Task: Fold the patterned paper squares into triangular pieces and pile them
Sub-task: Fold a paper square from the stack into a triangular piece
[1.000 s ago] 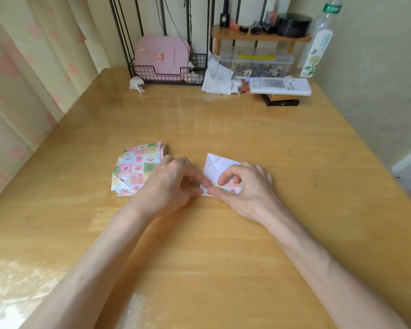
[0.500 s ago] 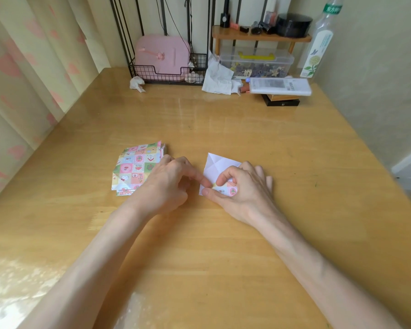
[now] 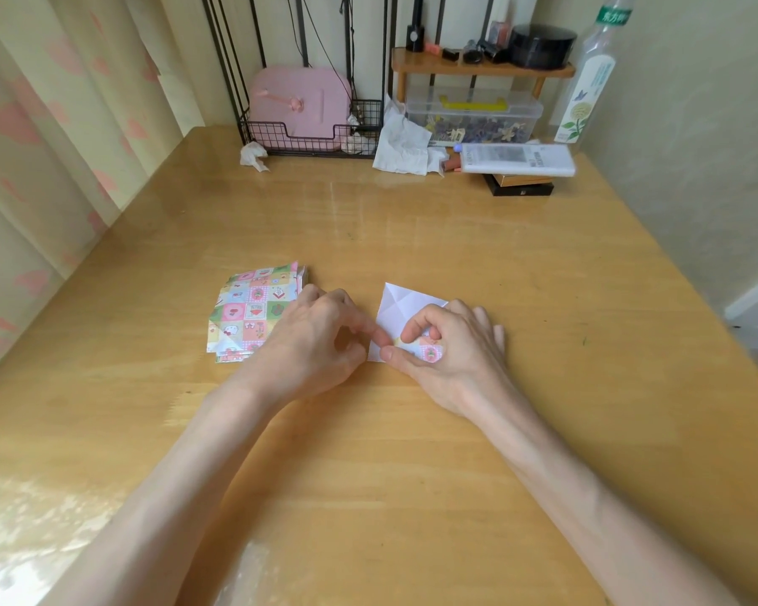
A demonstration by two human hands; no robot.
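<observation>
On the worktop, near its middle, the right hand pinches the near flap of a paper square lying white side up. The left hand, fingers curled, touches the square's left corner; I cannot tell if it pinches. This piece looks only partly folded. Toward the left edge sits the patterned pile; I cannot tell if its sheets are folded.

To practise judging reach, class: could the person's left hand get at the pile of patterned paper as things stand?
Probably yes. The left hand lies right beside the pile of patterned paper, nothing between them; it would first have to release the white sheet it pinches with the right hand.
</observation>
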